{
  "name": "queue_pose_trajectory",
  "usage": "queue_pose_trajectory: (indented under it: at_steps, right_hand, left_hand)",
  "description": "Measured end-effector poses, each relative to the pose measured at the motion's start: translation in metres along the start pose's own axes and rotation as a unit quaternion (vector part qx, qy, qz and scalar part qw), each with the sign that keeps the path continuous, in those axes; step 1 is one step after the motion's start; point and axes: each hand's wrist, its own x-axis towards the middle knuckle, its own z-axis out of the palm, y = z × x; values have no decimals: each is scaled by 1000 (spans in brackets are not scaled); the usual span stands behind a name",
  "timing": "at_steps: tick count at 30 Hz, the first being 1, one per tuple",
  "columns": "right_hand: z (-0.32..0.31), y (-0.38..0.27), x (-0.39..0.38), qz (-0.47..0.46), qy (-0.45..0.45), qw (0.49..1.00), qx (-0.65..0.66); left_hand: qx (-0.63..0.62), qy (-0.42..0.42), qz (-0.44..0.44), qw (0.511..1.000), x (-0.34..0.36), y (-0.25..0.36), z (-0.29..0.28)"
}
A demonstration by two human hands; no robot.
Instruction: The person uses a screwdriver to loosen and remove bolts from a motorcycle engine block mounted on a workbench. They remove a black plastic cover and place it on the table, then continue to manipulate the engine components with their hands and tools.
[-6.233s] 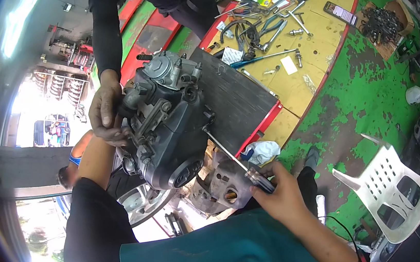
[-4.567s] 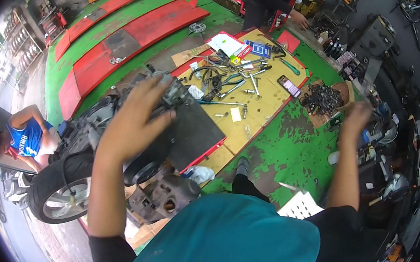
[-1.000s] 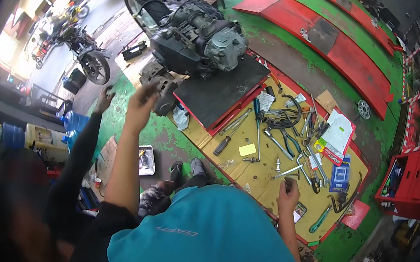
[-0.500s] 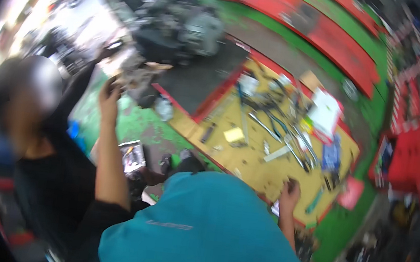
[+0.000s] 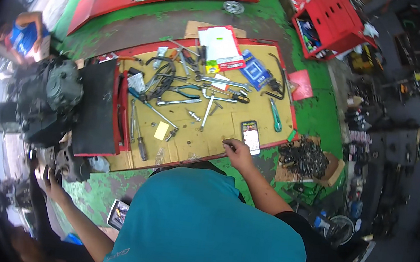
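Note:
My left hand [image 5: 54,187] is raised at the left beside a grey metal engine part [image 5: 72,164], fingers apart and nothing visible in them. Whether it touches the part cannot be told. A co-worker's dark-sleeved arm [image 5: 37,191] reaches up close beside it. My right hand [image 5: 240,154] is over the near edge of the cardboard-covered table [image 5: 203,148], thumb and fingers pinched together. Anything between them is too small to make out. Just beyond this hand lies a phone [image 5: 250,137] with a lit screen. A teal-handled tool [image 5: 275,115] lies farther right.
Pliers [image 5: 187,87], a screwdriver [image 5: 141,149], wrenches [image 5: 223,82] and a yellow note [image 5: 161,130] lie on the cardboard. A motorcycle engine [image 5: 65,83] stands left of a black mat [image 5: 99,108]. At right sit a box of metal parts [image 5: 302,159] and a red tool cabinet [image 5: 331,23].
The view has swung round, and the co-worker is now mostly out at lower left. My left hand remains by the metal part. The phone beside my right hand now shows fully.

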Motion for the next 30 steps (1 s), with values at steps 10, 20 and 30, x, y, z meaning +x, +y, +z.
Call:
queue_pose_trajectory:
  at_steps: [10,20,30]
  right_hand:
    - [-19,43,11,198,175,897,354]
    - [-58,55,53,199,141,852,464]
    - [-15,35,71,166,-36,940,296]
  left_hand:
    - [20,-44,-30,998,10,-15,24]
    - [81,-7,-60,995,-48,-8,32]
    - [116,60,-95,987,-96,-8,24]
